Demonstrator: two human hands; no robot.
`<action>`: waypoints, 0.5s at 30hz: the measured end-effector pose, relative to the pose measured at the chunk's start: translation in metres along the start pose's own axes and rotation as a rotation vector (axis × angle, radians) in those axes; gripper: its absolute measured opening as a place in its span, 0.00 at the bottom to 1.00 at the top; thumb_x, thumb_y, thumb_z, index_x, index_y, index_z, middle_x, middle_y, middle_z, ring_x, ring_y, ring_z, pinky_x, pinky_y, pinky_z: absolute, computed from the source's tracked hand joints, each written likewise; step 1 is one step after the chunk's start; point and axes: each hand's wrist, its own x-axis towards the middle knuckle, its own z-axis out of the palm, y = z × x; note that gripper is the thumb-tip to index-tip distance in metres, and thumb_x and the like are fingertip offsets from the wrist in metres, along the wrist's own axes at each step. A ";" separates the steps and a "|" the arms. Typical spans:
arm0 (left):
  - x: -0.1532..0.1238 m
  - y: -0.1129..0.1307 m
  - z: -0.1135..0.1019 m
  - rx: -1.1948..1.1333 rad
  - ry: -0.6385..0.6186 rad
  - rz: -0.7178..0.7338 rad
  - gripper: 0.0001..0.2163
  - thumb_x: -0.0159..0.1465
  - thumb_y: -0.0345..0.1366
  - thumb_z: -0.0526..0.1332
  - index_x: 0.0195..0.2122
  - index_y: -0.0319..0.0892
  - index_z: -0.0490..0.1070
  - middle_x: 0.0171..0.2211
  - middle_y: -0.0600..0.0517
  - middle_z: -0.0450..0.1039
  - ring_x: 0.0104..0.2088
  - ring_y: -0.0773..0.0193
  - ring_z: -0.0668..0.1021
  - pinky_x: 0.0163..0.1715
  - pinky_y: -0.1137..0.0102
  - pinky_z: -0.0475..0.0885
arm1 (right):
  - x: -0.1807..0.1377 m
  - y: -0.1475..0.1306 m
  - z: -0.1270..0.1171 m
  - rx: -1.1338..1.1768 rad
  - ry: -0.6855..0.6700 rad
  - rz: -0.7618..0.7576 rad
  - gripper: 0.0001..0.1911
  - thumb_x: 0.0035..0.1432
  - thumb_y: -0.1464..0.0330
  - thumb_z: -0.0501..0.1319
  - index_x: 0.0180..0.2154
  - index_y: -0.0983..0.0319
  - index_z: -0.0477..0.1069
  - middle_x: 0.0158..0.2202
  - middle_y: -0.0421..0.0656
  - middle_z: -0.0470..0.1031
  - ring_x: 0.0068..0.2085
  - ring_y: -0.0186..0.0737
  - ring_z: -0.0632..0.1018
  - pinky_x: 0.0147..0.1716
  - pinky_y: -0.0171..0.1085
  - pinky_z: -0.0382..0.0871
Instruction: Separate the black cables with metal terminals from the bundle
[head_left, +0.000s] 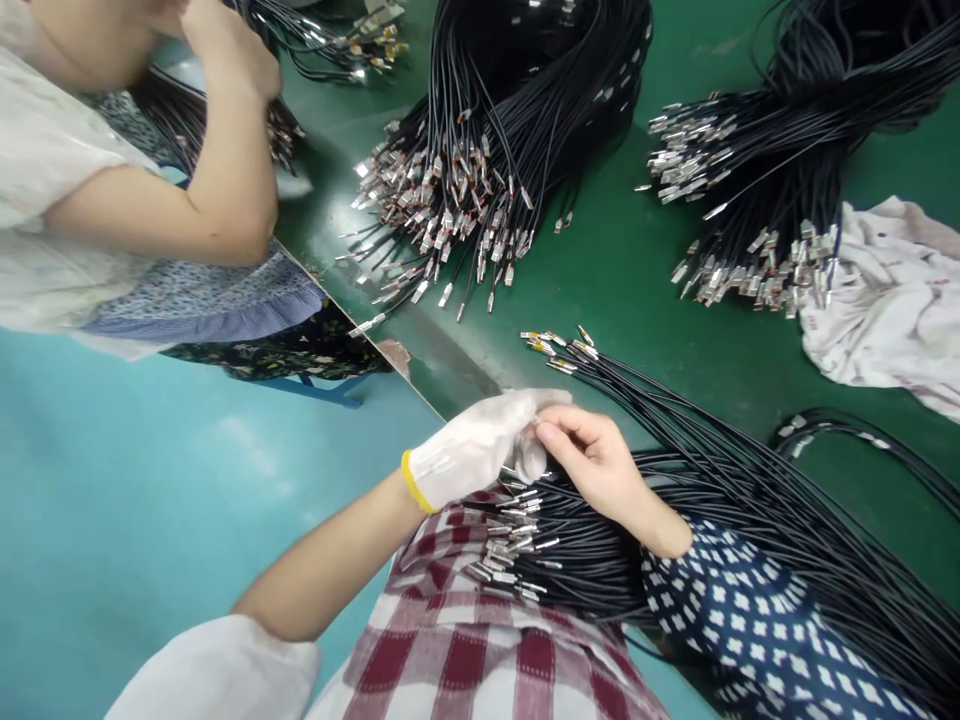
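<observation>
My left hand point(487, 440), in a white glove with a yellow cuff, meets my bare right hand point(600, 460) above the table's near edge. The gloved fingers are bent together against the right fingertips. My right thumb and index finger are pinched at the same spot. Whatever lies between them is too small and hidden to make out. Just below the hands lies a bundle of black cables point(592, 550) with silver metal connector ends point(517, 540), over my checked apron point(450, 640). Beyond my right hand, more black cables point(675, 400) end in silver connectors with yellow marks point(559, 350).
Big heaps of black cables point(517, 120) and more cables point(810, 110) lie on the green table point(622, 270). A white cloth point(892, 300) is at the right, near a curved cable bundle point(832, 425). At the left sits another person point(150, 200), one arm bent by the table corner.
</observation>
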 end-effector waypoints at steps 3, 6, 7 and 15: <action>0.003 -0.002 0.002 -0.006 0.015 0.014 0.19 0.64 0.41 0.62 0.53 0.38 0.71 0.26 0.53 0.72 0.24 0.71 0.71 0.26 0.74 0.67 | 0.000 0.004 0.002 0.039 0.039 0.013 0.15 0.65 0.63 0.59 0.27 0.62 0.73 0.24 0.41 0.74 0.28 0.36 0.73 0.28 0.33 0.67; 0.005 0.008 0.008 0.044 0.013 -0.017 0.12 0.65 0.39 0.61 0.45 0.37 0.73 0.22 0.55 0.69 0.21 0.72 0.69 0.23 0.75 0.62 | 0.001 0.004 0.003 0.077 0.058 0.027 0.15 0.64 0.63 0.59 0.27 0.63 0.73 0.25 0.41 0.75 0.28 0.36 0.73 0.27 0.32 0.68; 0.005 0.013 0.010 0.070 0.009 -0.022 0.09 0.65 0.38 0.61 0.40 0.37 0.73 0.21 0.55 0.68 0.20 0.72 0.68 0.22 0.75 0.61 | 0.001 0.004 0.003 0.085 0.061 0.031 0.15 0.64 0.63 0.59 0.27 0.63 0.74 0.25 0.41 0.75 0.27 0.35 0.73 0.27 0.32 0.68; 0.009 0.025 0.015 -0.018 0.034 -0.068 0.06 0.60 0.35 0.64 0.30 0.37 0.71 0.20 0.56 0.67 0.20 0.73 0.66 0.22 0.75 0.61 | 0.002 0.003 0.002 0.089 0.061 0.056 0.16 0.64 0.63 0.60 0.26 0.63 0.73 0.23 0.40 0.72 0.25 0.33 0.69 0.25 0.31 0.63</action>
